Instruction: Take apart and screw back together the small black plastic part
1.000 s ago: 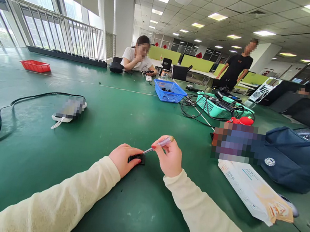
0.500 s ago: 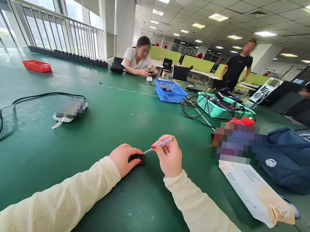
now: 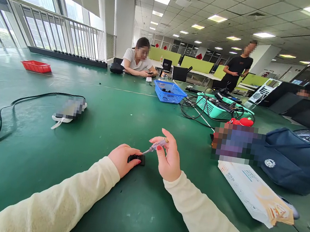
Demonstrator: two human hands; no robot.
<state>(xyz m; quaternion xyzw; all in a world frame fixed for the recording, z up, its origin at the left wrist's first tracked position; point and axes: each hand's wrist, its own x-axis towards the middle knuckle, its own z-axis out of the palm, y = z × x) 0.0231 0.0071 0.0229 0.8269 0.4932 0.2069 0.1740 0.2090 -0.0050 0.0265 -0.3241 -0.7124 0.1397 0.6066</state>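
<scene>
A small black part (image 3: 139,160) lies on the green table (image 3: 107,120), pinched between the thumb and fingers of my left hand (image 3: 122,158). My right hand (image 3: 170,159) holds a screwdriver (image 3: 157,145) with a clear purplish handle between thumb and fingers, the index finger raised. The screwdriver slants down to the left, its tip at the upper edge of the black part. Fine detail at the tip is too small to tell.
Further back are a red tray (image 3: 36,67), a blue basket (image 3: 169,92) and a green basket (image 3: 217,109) with cables. At right lie a white packet (image 3: 252,190) and a dark blue bag (image 3: 297,162). A seated person (image 3: 138,60) is across the table.
My right hand's fingers have spread and lifted on the screwdriver, whose handle sits slightly lower and further left. My left hand stays on the black part. The standing person's arms have come together in front.
</scene>
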